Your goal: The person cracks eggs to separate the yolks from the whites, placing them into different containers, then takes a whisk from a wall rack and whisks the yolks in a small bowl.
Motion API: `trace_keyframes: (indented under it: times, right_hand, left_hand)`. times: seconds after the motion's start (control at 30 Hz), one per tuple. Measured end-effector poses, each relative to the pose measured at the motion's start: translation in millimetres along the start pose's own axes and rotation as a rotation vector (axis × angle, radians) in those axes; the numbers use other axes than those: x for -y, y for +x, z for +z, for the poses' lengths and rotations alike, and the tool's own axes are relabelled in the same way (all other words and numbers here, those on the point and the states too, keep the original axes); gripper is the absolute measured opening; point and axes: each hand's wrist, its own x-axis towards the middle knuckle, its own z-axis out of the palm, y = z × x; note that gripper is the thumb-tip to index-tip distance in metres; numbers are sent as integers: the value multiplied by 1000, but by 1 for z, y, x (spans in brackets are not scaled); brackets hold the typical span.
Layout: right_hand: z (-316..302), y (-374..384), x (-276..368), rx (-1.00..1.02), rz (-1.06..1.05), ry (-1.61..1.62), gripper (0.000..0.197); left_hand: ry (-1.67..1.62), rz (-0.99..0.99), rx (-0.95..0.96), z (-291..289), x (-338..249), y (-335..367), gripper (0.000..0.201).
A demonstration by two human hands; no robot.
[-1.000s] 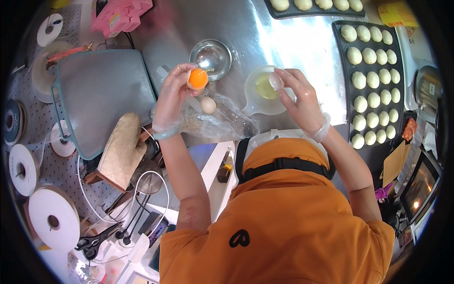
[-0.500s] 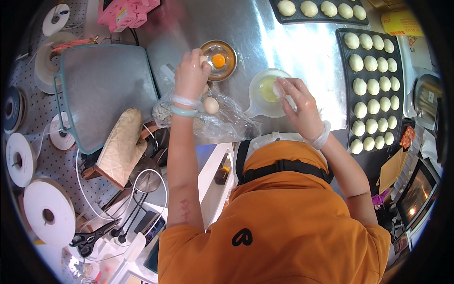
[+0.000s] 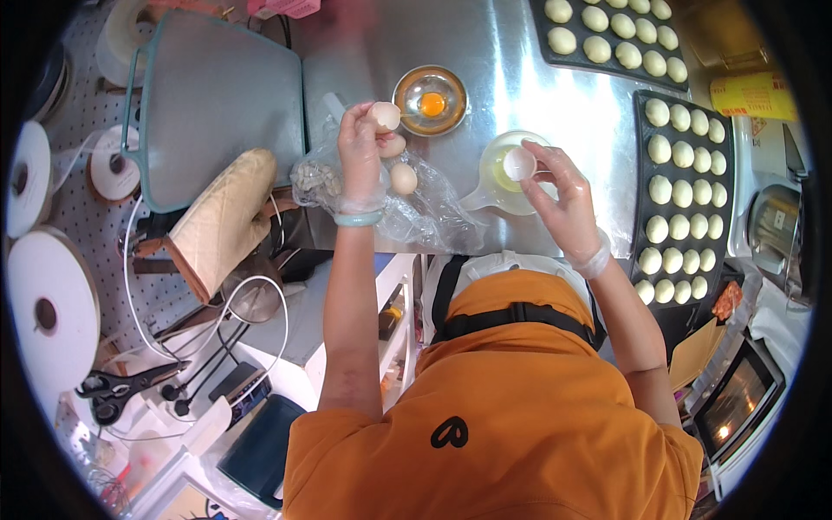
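In my left hand [image 3: 359, 152], gloved in clear plastic, is a broken eggshell half [image 3: 384, 116], held just left of a steel bowl [image 3: 400, 123]. A whole orange yolk [image 3: 432, 105] lies in that bowl. My right hand [image 3: 562, 186], also gloved, pinches another eggshell half [image 3: 520, 164], its hollow side showing. This shell is above a white handled measuring cup [image 3: 517, 135] with clear egg white [image 3: 500, 173] in it. Below my left hand, two eggs [image 3: 404, 179] sit on a crumpled clear plastic bag [image 3: 425, 217].
Dark trays [image 3: 643, 186] of round dough balls stand at the right and far right of the steel table [image 3: 373, 43]. A teal-edged board [image 3: 221, 113] and an oven mitt [image 3: 225, 217] are at the left. Scissors [image 3: 126, 390] and cables lie lower left.
My left hand has drawn away from the bowl's edge and turned, so its shell's broken rim shows. The shell in my right hand now shows its hollow side. The whole view has shifted.
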Motion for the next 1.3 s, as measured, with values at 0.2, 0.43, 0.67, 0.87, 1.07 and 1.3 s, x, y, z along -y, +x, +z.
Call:
trace_keyframes:
  times: [0.2,0.43,0.67,0.87,1.07,1.3]
  right_hand:
    - [78,0,7,240,-199,-36,32]
    - [167,-11,-56,489,-183,-294,19]
    - [157,41,-10,328,-211,-507,22]
    - [196,66,-29,641,-50,-860,36]
    - [199,64,-34,492,60,-779,36]
    - [137,49,-13,160,-62,-131,48]
  left_hand:
    - [-302,-138,-144,-39,14,-74,22]
    - [-116,-213,-248,-47,76,-134,19]
    - [442,14,-194,-42,94,-143,31]
    - [559,79,-159,-41,82,-142,38]
    - [540,89,-150,-44,68,-151,42]
    - [611,78,-65,-49,65,-150,42]
